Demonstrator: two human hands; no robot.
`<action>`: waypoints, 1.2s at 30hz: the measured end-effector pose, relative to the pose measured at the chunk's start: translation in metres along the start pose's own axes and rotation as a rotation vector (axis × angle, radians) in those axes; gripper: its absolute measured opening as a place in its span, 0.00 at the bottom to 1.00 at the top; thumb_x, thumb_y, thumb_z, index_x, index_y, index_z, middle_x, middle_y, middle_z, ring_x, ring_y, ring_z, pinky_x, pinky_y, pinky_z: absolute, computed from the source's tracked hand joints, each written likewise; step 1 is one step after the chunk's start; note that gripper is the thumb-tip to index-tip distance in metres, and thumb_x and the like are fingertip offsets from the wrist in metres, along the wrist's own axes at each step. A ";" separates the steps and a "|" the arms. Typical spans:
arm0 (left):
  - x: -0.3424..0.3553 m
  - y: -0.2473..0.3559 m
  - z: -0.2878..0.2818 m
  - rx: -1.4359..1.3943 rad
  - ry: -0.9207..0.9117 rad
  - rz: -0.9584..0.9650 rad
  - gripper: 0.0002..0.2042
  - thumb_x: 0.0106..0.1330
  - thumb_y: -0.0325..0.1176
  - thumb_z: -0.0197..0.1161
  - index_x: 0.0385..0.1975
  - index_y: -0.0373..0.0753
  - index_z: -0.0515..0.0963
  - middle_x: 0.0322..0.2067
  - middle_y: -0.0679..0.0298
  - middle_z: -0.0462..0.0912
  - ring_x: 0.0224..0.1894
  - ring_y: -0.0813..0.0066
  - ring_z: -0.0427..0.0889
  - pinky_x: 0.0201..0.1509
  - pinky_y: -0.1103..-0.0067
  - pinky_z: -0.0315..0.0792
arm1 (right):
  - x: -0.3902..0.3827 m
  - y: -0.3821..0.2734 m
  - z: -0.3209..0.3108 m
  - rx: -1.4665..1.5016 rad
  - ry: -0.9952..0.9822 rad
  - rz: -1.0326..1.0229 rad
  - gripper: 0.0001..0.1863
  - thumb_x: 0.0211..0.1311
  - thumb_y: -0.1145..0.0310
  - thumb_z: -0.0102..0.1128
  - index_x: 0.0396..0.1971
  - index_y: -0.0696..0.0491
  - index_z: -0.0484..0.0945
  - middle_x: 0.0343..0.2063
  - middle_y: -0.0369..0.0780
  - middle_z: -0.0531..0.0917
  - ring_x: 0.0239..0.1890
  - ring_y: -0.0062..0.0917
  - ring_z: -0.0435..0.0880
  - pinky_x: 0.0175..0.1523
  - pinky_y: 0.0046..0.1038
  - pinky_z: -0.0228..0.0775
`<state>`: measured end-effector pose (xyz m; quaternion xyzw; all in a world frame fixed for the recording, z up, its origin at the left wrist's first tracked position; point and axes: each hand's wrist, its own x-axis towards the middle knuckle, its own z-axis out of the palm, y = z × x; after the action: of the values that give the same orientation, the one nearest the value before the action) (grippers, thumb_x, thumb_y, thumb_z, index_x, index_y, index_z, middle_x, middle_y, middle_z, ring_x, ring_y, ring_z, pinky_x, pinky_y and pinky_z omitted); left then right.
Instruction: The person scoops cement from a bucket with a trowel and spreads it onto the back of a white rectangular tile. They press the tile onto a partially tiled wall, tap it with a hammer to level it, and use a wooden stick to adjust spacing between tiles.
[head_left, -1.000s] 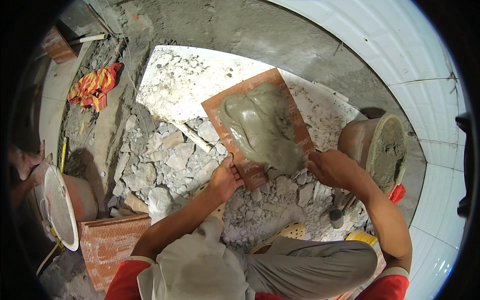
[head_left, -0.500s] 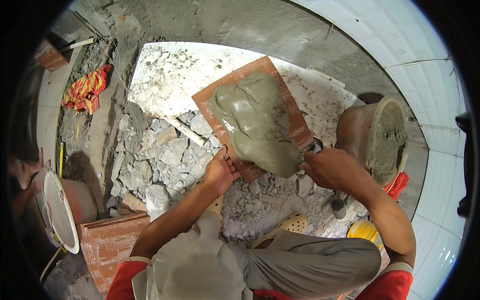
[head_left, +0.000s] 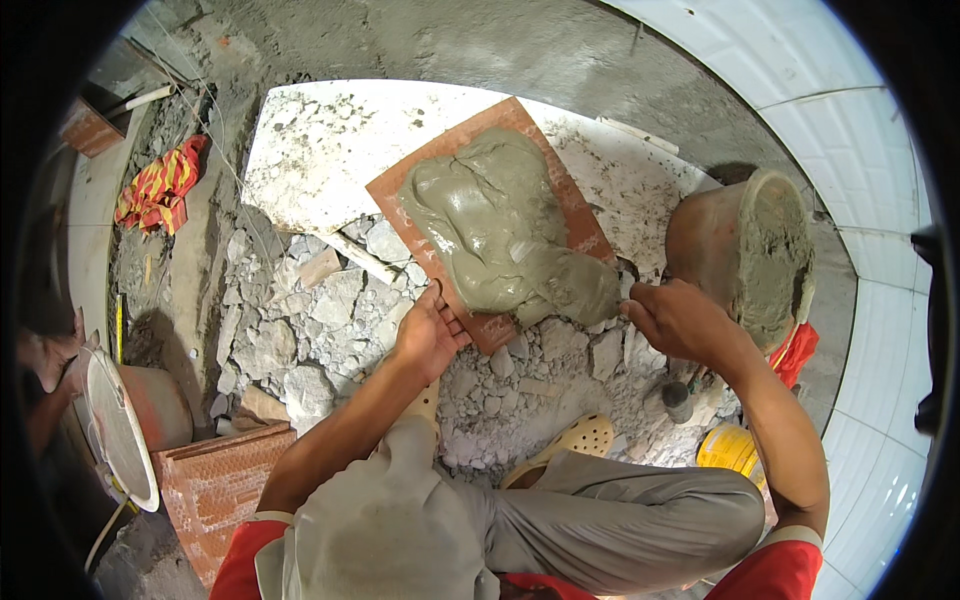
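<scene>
A reddish-brown square tile (head_left: 578,213) is tilted with its back up, and a thick heap of wet grey mortar (head_left: 490,215) covers most of it. My left hand (head_left: 430,328) grips the tile's near-left edge, its fingers under the tile and its thumb at the edge. My right hand (head_left: 680,318) is closed around the handle of a trowel (head_left: 628,270), which the fist mostly hides. Mortar coats the trowel's blade, which lies against the heap at the tile's near-right side. To the right, a bucket (head_left: 703,238) of mortar leans toward the wall.
Beneath the tile lie broken rubble (head_left: 335,300) and a dirty white board (head_left: 310,150). A dark mallet-like head (head_left: 677,402) and yellow container (head_left: 730,450) are near my right knee. Stacked tiles (head_left: 225,490), another bucket (head_left: 160,405) and a striped cloth (head_left: 165,185) are left.
The trowel has moved up and slightly right, from hanging past the tile's near edge to against the mortar heap. My left hand keeps its hold on the tile.
</scene>
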<state>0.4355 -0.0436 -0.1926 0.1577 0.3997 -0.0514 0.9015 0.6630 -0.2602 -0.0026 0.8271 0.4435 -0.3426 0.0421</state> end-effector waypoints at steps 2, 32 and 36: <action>0.001 0.000 0.001 0.000 0.031 -0.005 0.26 0.81 0.53 0.41 0.66 0.38 0.66 0.59 0.55 0.78 0.62 0.59 0.75 0.68 0.57 0.66 | -0.001 -0.002 0.002 -0.126 0.010 0.034 0.18 0.74 0.57 0.52 0.35 0.57 0.80 0.26 0.53 0.84 0.34 0.53 0.84 0.43 0.51 0.75; 0.000 -0.003 0.002 0.101 0.053 0.049 0.26 0.82 0.54 0.41 0.63 0.39 0.69 0.57 0.59 0.80 0.57 0.64 0.79 0.64 0.61 0.71 | -0.038 0.019 0.047 0.059 0.260 0.015 0.17 0.74 0.59 0.51 0.37 0.58 0.79 0.25 0.50 0.84 0.25 0.43 0.86 0.28 0.42 0.76; 0.000 -0.003 0.003 0.100 0.067 0.038 0.26 0.81 0.55 0.41 0.65 0.39 0.68 0.58 0.59 0.79 0.58 0.65 0.78 0.64 0.62 0.70 | -0.056 0.013 0.019 0.574 -0.005 0.240 0.22 0.76 0.55 0.46 0.36 0.59 0.78 0.21 0.44 0.81 0.22 0.30 0.83 0.25 0.35 0.74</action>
<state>0.4367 -0.0473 -0.1919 0.2117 0.4234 -0.0487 0.8795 0.6417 -0.3142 0.0137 0.8508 0.2278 -0.4484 -0.1522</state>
